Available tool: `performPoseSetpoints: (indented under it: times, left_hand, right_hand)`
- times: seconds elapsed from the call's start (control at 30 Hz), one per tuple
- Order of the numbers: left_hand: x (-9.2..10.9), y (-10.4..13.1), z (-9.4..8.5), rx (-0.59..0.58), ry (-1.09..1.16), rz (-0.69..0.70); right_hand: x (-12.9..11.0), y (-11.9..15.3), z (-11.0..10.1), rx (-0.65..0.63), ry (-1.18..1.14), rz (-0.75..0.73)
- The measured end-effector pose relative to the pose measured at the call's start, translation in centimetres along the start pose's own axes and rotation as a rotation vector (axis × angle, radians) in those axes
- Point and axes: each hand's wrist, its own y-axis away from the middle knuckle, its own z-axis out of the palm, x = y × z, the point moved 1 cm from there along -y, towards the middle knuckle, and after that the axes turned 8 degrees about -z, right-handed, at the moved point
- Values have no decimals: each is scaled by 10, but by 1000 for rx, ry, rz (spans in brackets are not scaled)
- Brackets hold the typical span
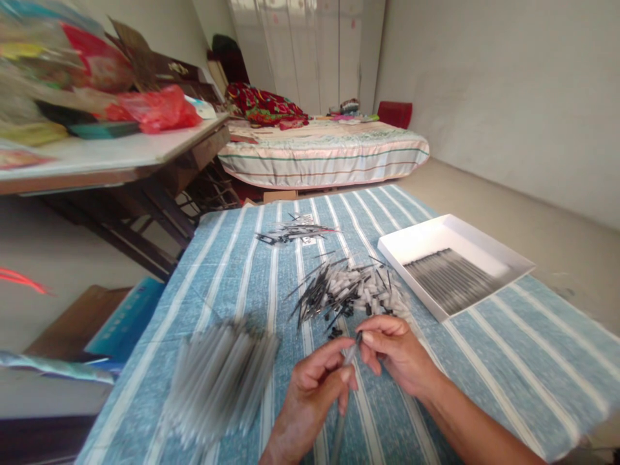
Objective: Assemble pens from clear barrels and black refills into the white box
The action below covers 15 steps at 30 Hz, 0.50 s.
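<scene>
My left hand [317,387] pinches a translucent pen barrel [338,429] that slants down toward the table's near edge. At the barrel's upper end, my right hand [394,349] grips a small black piece [359,337] between thumb and fingertips. Whether that piece is seated in the barrel, I cannot tell. Just beyond my hands lies a loose heap of whitish pen parts [380,287] mixed with thin black refills [312,297]. A few black caps [334,332] sit at the heap's near side. To my left is a pile of similar grey translucent barrels [223,378], blurred.
A white box [421,284] on the right holds a row of finished-looking pens [453,281]. Farther back lie scattered dark thin pieces [295,232]. Blue striped cloth [227,258] covers the table. A cluttered side table [159,152] stands left, a bed [329,158] behind.
</scene>
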Motion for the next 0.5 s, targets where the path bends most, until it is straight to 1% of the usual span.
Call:
performPoseSetpoints:
  times: [0.27,0.5]
  left_hand:
    - [-2,1,1,14,42,17]
    - [-4,-1,-1,-14,69,25]
  right_hand:
    - [3,1,5,-18,-34,1]
    - [6,3,6,-23,-53,0]
